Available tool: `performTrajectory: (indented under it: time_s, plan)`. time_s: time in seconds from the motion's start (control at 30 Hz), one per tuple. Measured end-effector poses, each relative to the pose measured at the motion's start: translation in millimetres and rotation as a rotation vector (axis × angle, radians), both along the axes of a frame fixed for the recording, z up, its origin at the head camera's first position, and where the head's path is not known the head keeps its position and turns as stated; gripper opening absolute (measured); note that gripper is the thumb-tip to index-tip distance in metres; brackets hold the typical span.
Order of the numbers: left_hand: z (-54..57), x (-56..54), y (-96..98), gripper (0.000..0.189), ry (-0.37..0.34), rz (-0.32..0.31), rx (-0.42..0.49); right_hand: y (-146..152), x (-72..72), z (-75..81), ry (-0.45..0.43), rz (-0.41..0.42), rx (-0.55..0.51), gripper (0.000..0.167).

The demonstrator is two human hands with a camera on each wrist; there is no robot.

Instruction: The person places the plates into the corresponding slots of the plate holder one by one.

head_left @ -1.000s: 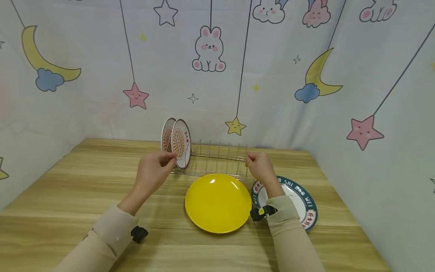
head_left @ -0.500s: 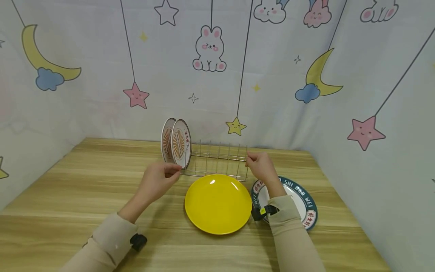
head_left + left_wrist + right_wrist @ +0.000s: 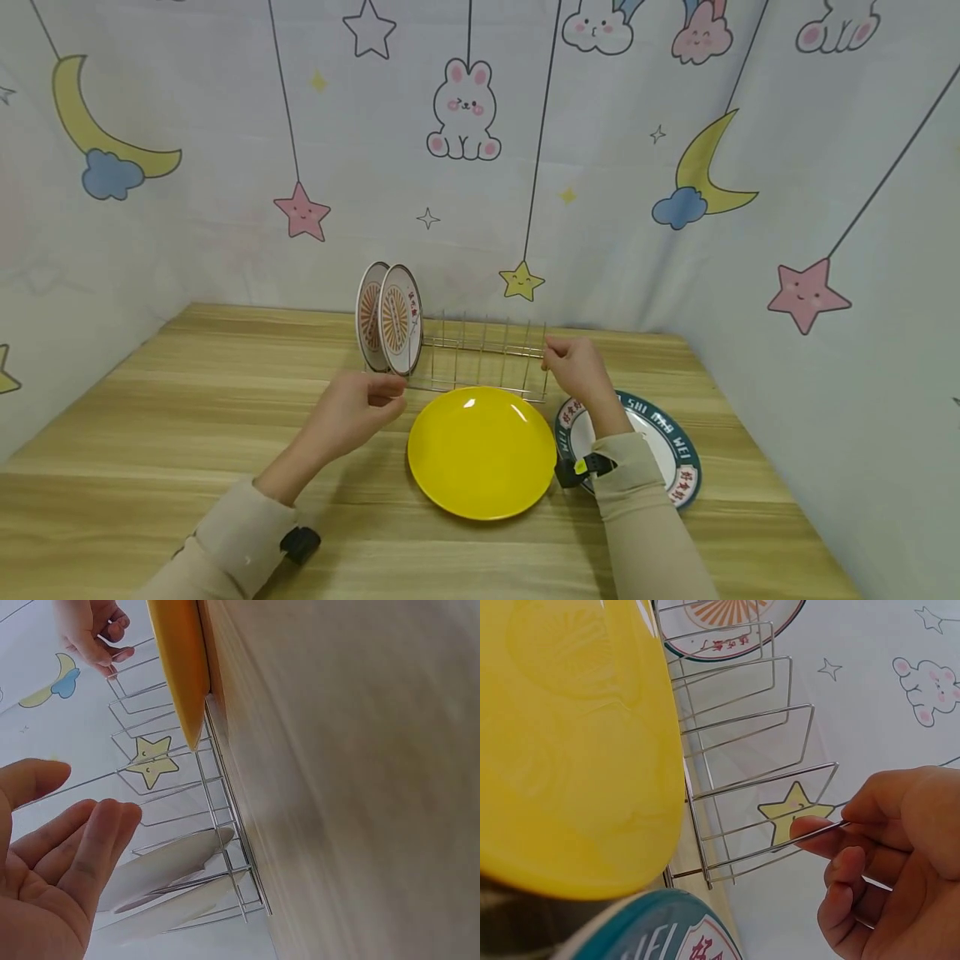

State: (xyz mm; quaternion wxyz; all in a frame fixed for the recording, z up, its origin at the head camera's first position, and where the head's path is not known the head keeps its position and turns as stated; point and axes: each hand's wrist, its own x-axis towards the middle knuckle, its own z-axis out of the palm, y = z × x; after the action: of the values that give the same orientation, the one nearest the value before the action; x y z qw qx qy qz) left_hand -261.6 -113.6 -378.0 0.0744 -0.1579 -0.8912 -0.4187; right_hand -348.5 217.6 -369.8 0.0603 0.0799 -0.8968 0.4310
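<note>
A wire dish rack [image 3: 765,780] stands at the back of the table. Two white plates with orange sunburst prints stand on edge in its left end, the nearer plate [image 3: 402,321] in front of the other plate [image 3: 367,321]. My right hand [image 3: 577,367] pinches the rack's rightmost end wire between thumb and index finger. Just below the plates, my left hand [image 3: 352,417] hovers with thumb and fingers apart, holding nothing. A yellow plate [image 3: 482,454] lies in front of the rack, between both hands, touched by neither.
On the table to the right lies a white plate with a green lettered rim [image 3: 675,437], partly under my right forearm. A printed curtain [image 3: 465,217] hangs behind the wooden table [image 3: 187,400] and along its sides.
My left hand has moved down and slightly right, away from the standing plates, and its thumb and fingers have parted. My right hand stays at the rack's end.
</note>
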Motion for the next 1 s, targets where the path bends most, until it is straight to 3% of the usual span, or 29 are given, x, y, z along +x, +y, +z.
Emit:
performTrajectory:
  time_s: [0.17, 1.0]
  plan:
    - [-1.9, 3.7, 0.9, 0.034, -0.043, -0.044, -0.015, 0.2, 0.3, 0.1, -0.006, 0.001, -0.005, 0.028]
    - [-11.6, 17.2, 3.3, 0.050, -0.099, -0.161, -0.041, -0.2, 0.9, 1.8, -0.009, 0.006, -0.012, 0.029]
